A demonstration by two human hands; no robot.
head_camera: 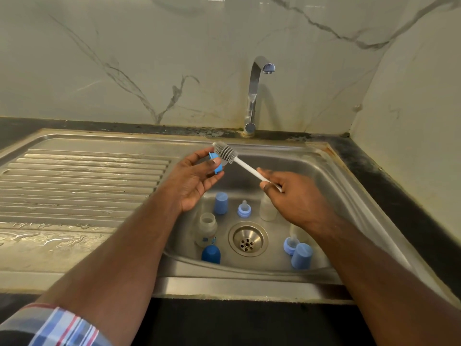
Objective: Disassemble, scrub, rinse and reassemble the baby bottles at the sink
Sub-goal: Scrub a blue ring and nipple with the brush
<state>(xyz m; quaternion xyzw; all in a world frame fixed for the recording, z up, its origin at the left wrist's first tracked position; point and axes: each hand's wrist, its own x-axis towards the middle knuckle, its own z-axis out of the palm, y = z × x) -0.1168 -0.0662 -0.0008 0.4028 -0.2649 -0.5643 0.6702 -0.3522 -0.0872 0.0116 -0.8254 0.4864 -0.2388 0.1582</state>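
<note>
My left hand [194, 178] holds a small blue bottle ring [217, 165] over the sink. My right hand [294, 198] grips the white handle of a bottle brush [245, 166], whose grey bristle head [225, 154] lies against the blue ring. In the sink basin [331, 196] stand a clear bottle [205, 229] at the left and another clear bottle [267, 208] partly hidden behind my right hand. Light blue caps [221, 203] [301, 255], a dark blue cap [211, 254] and two blue rings with teats [244, 209] [290, 244] sit around the drain [247, 238].
A chrome tap [254, 96] rises behind the basin; no water runs from it. A wet ribbed draining board [82, 181] lies to the left. Dark counter [394, 176] borders the sink on the right, with marble walls behind and to the right.
</note>
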